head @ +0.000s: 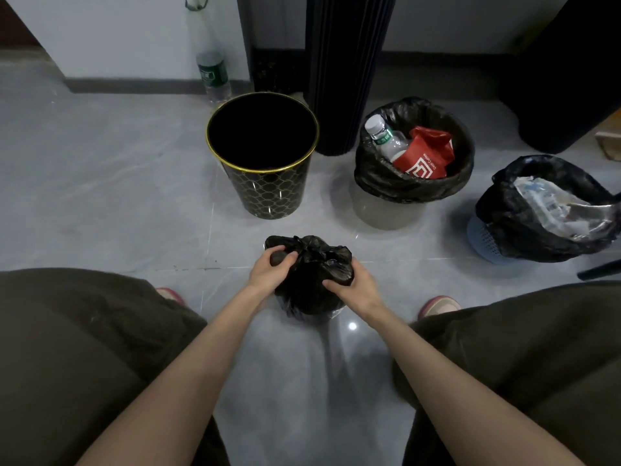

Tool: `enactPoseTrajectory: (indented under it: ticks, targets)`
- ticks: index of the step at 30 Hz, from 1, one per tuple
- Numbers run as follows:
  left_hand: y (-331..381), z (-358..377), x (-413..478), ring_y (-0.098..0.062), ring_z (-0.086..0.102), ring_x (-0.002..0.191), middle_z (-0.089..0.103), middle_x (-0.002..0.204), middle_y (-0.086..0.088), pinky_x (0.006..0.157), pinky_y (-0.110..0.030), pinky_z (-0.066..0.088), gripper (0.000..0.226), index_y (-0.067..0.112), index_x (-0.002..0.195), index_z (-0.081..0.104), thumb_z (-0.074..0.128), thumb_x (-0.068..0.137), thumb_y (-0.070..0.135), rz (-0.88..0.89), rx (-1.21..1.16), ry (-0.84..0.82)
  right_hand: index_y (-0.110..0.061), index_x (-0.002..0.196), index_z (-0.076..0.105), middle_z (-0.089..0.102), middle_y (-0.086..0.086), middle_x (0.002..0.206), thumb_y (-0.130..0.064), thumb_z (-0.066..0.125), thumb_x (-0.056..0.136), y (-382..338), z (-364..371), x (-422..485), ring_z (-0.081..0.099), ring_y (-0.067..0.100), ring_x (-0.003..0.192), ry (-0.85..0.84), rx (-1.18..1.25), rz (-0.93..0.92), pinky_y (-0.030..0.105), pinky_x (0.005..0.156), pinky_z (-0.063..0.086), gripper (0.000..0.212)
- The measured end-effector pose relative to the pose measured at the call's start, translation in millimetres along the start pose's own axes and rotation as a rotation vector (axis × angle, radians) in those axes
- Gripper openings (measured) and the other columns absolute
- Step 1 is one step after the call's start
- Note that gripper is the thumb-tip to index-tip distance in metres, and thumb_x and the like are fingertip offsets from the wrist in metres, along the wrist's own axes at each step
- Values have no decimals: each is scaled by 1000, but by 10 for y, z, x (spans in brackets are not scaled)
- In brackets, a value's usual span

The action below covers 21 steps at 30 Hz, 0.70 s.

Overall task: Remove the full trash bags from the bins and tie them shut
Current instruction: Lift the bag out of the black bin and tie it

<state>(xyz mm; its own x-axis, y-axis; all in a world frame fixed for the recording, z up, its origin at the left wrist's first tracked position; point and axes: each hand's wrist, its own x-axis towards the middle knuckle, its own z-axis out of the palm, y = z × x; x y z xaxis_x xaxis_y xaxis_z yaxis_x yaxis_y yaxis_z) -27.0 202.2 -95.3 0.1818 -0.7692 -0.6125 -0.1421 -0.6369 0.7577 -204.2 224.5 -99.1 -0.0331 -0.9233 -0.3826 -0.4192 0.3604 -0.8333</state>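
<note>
I count three bins: gold-trimmed bin [268, 186], grey bin [386, 211], blue bin [481, 241]. Three black bags: floor bag [312, 277], middle bag [403, 187] in the grey bin, right bag [524, 237] in the blue bin. Two bottles: wall bottle [212, 74], binned bottle [386, 140]. One red carton [425, 154]. Two hands: left hand [268, 271], right hand [353, 291]. Two shoes: left shoe [171, 294], right shoe [440, 304].

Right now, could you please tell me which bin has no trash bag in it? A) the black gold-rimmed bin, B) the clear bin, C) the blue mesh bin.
A: the black gold-rimmed bin shows a bare rim and a dark, unlined inside, while the clear bin and the blue mesh bin are both lined and full.
</note>
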Motion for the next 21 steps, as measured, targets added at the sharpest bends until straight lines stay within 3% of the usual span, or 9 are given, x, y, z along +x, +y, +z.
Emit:
enactPoseTrajectory:
  ticks: [5, 10, 21]
  targets:
    - [148, -230, 346, -19, 57, 109, 57, 109, 4, 100, -39, 46, 41, 24, 124, 52, 61, 87, 39, 97, -74, 167, -17, 120, 53, 64, 1, 115, -14, 70, 82, -223, 294, 380, 59, 16, 107, -18, 51, -50, 33, 97, 49, 42]
    - [303, -458, 734, -22, 56, 111, 57, 110, -1, 100, -39, 46, 40, 20, 123, 51, 60, 88, 37, 135, -144, 231, -16, 128, 49, 61, 2, 122, -12, 66, 86, -464, 534, 788, 56, 17, 115, -68, 90, -101, 37, 101, 47, 46]
    - [642, -730, 1290, -22, 56, 112, 58, 113, 0, 101, -44, 46, 37, 23, 121, 51, 60, 88, 37, 180, -163, 184, -16, 135, 41, 59, 1, 124, -11, 59, 91, -739, 840, 1341, 54, 16, 118, -19, 189, -115, 34, 104, 45, 48]
